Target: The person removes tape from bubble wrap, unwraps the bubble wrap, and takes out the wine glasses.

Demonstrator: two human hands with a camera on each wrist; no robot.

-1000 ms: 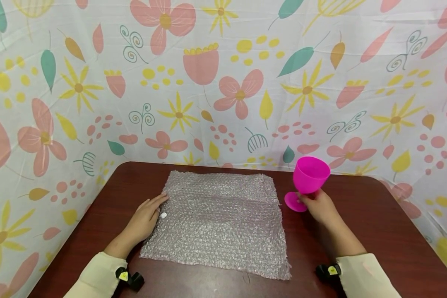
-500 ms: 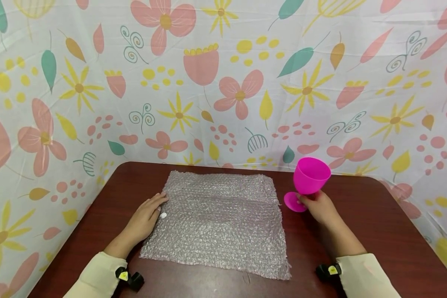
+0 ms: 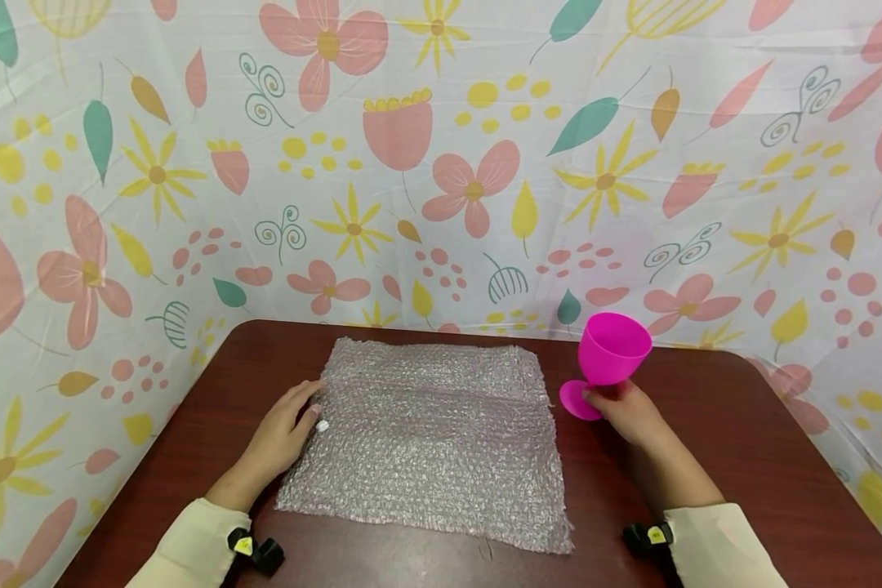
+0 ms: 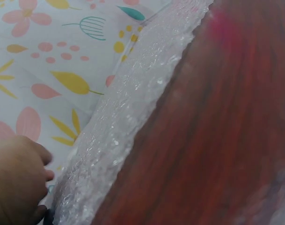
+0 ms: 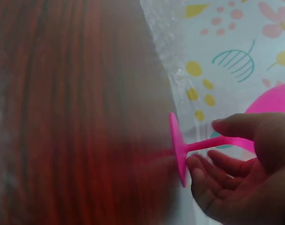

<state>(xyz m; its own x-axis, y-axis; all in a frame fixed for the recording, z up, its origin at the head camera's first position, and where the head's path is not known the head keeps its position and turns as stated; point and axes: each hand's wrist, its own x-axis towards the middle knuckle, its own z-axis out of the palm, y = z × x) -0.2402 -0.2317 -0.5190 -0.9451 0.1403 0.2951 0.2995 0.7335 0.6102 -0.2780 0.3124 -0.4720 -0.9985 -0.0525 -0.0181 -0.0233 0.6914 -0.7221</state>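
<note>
A bright pink plastic goblet (image 3: 613, 349) stands on the table, right of a flat sheet of bubble wrap (image 3: 441, 433). My right hand (image 3: 628, 412) is around its stem. In the right wrist view, the goblet's stem (image 5: 208, 142) runs between thumb and curled fingers, with a gap between thumb and stem; the round base (image 5: 178, 151) shows beside the fingertips. My left hand (image 3: 282, 429) lies at the wrap's left edge, fingers extended and loosely bent. Only part of the left hand (image 4: 20, 180) shows in the left wrist view, beside the bubble wrap (image 4: 119, 112).
The dark red-brown wooden table (image 3: 735, 425) reaches a floral fabric backdrop (image 3: 441, 188) behind and at both sides. A small white spot (image 3: 322, 425) sits on the wrap's left edge. Black wrist cameras (image 3: 256, 551) are strapped over cream sleeves.
My left fingertips have drawn back slightly left from the wrap's edge. The right thumb has shifted slightly at the stem. Goblet and bubble wrap stay nearly where they were.
</note>
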